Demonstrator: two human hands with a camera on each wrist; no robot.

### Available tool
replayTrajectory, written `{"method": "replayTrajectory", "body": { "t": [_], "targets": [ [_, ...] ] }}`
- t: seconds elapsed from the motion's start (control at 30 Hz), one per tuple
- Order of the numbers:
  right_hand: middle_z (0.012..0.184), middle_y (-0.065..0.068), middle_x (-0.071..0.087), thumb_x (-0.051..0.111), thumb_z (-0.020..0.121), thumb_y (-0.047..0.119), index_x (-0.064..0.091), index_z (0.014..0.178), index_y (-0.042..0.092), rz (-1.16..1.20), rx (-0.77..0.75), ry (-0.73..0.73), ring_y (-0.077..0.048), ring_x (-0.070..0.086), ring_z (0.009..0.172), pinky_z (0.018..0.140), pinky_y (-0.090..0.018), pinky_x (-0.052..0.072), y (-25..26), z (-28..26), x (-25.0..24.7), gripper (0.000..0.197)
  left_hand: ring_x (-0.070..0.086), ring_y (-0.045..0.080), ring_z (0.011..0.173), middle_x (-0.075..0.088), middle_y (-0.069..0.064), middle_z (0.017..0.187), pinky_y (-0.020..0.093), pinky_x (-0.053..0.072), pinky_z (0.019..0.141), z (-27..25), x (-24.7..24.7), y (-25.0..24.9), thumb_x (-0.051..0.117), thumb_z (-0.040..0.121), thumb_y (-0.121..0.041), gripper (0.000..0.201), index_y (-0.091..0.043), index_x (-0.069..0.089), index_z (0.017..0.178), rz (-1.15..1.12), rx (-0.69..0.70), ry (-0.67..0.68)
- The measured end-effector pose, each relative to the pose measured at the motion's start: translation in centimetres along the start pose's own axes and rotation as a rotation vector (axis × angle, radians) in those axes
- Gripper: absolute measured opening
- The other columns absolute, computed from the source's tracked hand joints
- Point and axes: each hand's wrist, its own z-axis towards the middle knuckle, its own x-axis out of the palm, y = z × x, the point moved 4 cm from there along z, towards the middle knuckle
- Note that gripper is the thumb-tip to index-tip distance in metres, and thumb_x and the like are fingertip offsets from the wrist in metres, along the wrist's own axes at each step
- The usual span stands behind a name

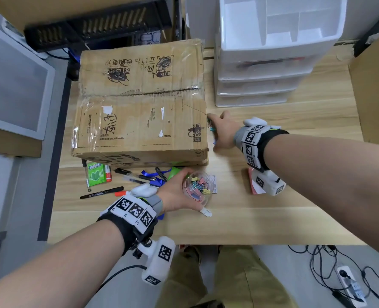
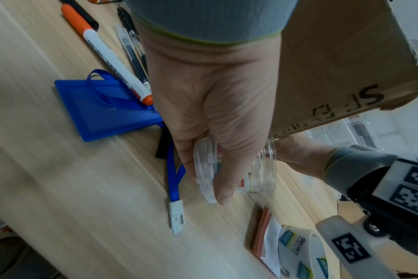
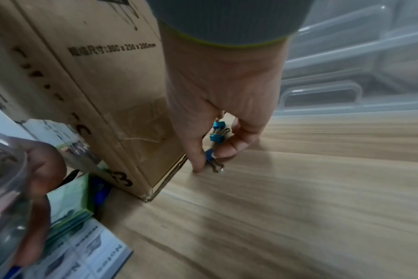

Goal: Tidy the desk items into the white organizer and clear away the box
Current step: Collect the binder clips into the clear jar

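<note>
**Clips going in the tub, box still sitting on the desk**

Left hand (image 1: 177, 192) has its fingers wrapped round a clear plastic tub (image 1: 199, 188) full of pastel binder clips, held just above the wooden desk (image 1: 273, 218). Right hand (image 3: 217, 98) is down at the right-hand corner of the cardboard box (image 1: 139, 121), thumb and forefinger pinching a dark blue binder clip (image 3: 210, 155) right at the desktop. Two teal clips (image 3: 218, 132) sit tucked under the other fingers; looks like they're held in the palm, but the wrist view is too blurry to be sure.

The white organizer (image 1: 270, 52) stands beyond the right hand, just beside the box. Left of the left hand lie pens, an orange-capped marker (image 2: 108, 54), a green gum pack (image 1: 97, 174) and a blue badge holder (image 2: 100, 111) with its lanyard. Under the right wrist there's a pad of sticky notes (image 2: 265, 234)
</note>
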Motion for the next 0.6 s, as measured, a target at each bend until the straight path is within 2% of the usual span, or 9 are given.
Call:
{"method": "replayTrajectory", "body": {
  "t": [0.07,0.13,0.23,0.4,0.5,0.6],
  "targets": [
    [0.139,-0.014,0.027,0.080,0.070,0.014,0.016,0.154,0.029,0.007,0.003,0.004,-0.040,0.059,0.104,0.087,-0.044,0.056,0.1,0.6,-0.1,0.107,0.065,0.006,0.102,0.064,-0.013,0.111,0.025,0.053,0.095,0.2,0.0,0.0,0.093,0.060,-0.015,0.087,-0.027,0.042,0.130,-0.015,-0.001,0.005],
    [0.139,-0.013,0.029,0.078,0.073,0.014,0.019,0.153,0.029,-0.008,-0.003,0.007,-0.038,0.060,0.102,0.086,-0.043,0.057,0.2,1.0,-0.2,0.101,0.065,0.004,0.101,0.064,-0.013,0.110,0.020,0.053,0.092,0.4,0.1,-0.1,0.092,0.061,-0.013,0.085,-0.027,0.042,0.128,-0.025,0.006,0.017],
    [0.134,-0.012,0.036,0.075,0.078,0.013,0.032,0.148,0.025,0.004,-0.015,-0.019,-0.034,0.061,0.098,0.085,-0.037,0.056,0.3,1.1,-0.3,0.083,0.066,0.005,0.101,0.065,-0.010,0.111,0.017,0.054,0.089,0.7,0.4,-0.2,0.092,0.061,-0.010,0.084,-0.022,0.045,0.130,-0.044,0.024,0.030],
    [0.125,-0.012,0.043,0.068,0.083,0.011,0.050,0.131,0.018,0.061,-0.015,-0.092,-0.029,0.059,0.091,0.079,-0.033,0.052,0.0,0.2,0.4,0.052,0.065,0.006,0.103,0.064,-0.013,0.111,0.020,0.053,0.091,0.7,0.6,-0.4,0.092,0.061,-0.011,0.084,-0.025,0.046,0.130,-0.028,0.027,0.023],
    [0.123,-0.013,0.044,0.068,0.085,0.014,0.054,0.126,0.016,0.063,-0.011,-0.138,-0.026,0.054,0.087,0.075,-0.029,0.043,-0.3,-0.4,0.9,0.043,0.064,0.000,0.097,0.063,-0.017,0.107,0.009,0.051,0.084,0.5,0.5,-0.8,0.091,0.063,-0.012,0.083,-0.027,0.044,0.129,-0.019,0.023,0.020],
    [0.122,-0.014,0.043,0.072,0.081,0.022,0.055,0.123,0.014,0.073,-0.006,-0.190,-0.030,0.052,0.101,0.085,-0.032,0.044,-0.6,-1.0,1.3,0.045,0.062,-0.006,0.097,0.062,-0.018,0.108,0.009,0.051,0.084,0.3,0.4,-0.9,0.091,0.062,-0.015,0.084,-0.027,0.044,0.131,0.004,0.025,0.018]
  ]
}}
